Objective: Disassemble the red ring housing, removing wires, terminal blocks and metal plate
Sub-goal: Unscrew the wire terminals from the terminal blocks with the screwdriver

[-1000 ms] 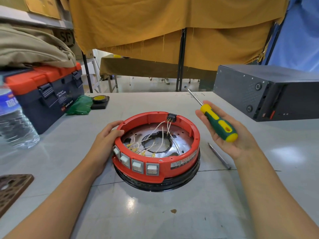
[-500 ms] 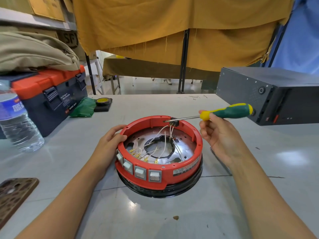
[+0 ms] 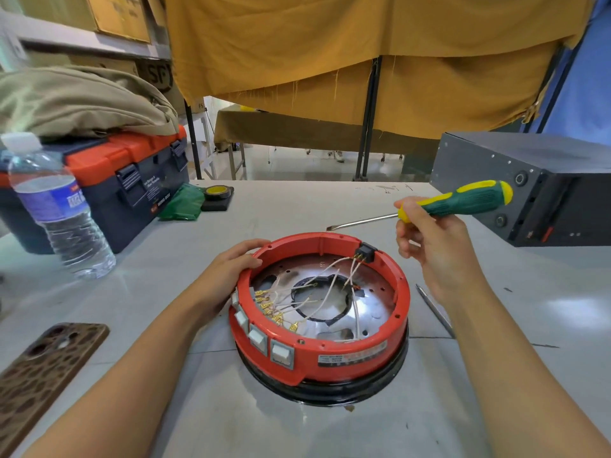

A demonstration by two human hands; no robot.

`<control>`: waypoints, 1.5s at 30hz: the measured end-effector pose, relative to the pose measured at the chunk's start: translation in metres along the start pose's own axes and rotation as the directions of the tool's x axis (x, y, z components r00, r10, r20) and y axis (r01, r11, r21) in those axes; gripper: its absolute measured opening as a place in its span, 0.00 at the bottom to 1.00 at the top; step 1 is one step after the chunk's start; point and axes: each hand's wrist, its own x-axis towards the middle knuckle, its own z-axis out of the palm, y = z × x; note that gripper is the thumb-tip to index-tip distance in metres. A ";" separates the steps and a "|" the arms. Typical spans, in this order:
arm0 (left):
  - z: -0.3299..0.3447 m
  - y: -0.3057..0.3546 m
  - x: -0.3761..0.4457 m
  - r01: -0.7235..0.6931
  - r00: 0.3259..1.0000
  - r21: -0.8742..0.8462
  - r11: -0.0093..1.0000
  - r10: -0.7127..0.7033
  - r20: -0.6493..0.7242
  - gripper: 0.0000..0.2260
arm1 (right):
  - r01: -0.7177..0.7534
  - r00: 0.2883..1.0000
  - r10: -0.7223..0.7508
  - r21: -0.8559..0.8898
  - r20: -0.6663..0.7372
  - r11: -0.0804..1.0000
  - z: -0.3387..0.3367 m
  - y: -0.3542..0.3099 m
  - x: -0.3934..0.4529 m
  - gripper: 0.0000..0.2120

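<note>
The red ring housing [image 3: 347, 361] sits on a black base in the middle of the grey table [image 3: 330, 434]. Inside lie a metal plate [image 3: 370, 312] with a central hole, white wires [image 3: 317, 285] with brass terminals at the left wall, and a black terminal block [image 3: 365, 251] on the far right rim. My left hand [image 3: 228, 276] grips the housing's left rim. My right hand [image 3: 433, 242] holds a green and yellow flat screwdriver [image 3: 456, 201] level, its tip above and behind the far rim.
A water bottle [image 3: 59, 213] and an orange and navy toolbox [image 3: 125, 180] stand at the left. A patterned phone [image 3: 43, 368] lies near the left front. A dark metal case [image 3: 542, 190] stands at the right. A thin metal rod [image 3: 434, 309] lies right of the housing.
The housing has turned clockwise under my left hand, so the terminal block now sits at the far right. The screwdriver tip has lifted off the block and points left above the rim.
</note>
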 end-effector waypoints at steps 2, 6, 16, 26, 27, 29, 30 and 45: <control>-0.003 0.003 -0.002 0.001 1.000 0.091 0.996 -0.003 0.013 0.14 | 0.016 0.999 -0.016 -0.006 0.030 1.000 0.002 -0.004 0.000 0.05; -0.020 0.005 -0.012 0.017 0.999 0.297 0.955 -0.007 -0.032 0.15 | 0.010 0.998 -0.010 -0.007 0.065 1.000 0.005 -0.005 0.004 0.04; -0.018 0.022 0.000 0.081 0.991 0.310 0.947 -0.110 0.078 0.10 | -0.040 0.978 0.023 0.077 0.210 0.996 0.016 0.008 0.014 0.11; 0.001 0.028 0.040 0.031 0.982 0.274 0.961 -0.081 0.173 0.10 | -0.171 0.944 0.140 0.077 0.300 0.982 0.007 0.022 0.010 0.13; 0.002 0.027 0.042 -0.016 0.995 0.350 0.937 -0.019 0.098 0.08 | -0.175 0.947 0.145 0.079 0.287 0.981 0.008 0.023 0.009 0.14; 0.001 0.024 0.043 -0.068 0.994 0.488 0.870 0.102 -0.043 0.07 | -0.178 0.952 0.153 0.073 0.266 0.981 0.008 0.026 0.007 0.13; -0.001 0.024 0.039 -0.064 0.988 0.503 0.862 0.124 -0.087 0.09 | -0.178 0.953 0.154 0.070 0.261 0.982 0.008 0.028 0.006 0.13; -0.016 0.019 0.019 -0.010 1.000 0.394 0.919 -0.001 0.028 0.11 | -0.103 0.970 0.100 0.004 0.222 0.995 0.003 0.028 0.006 0.13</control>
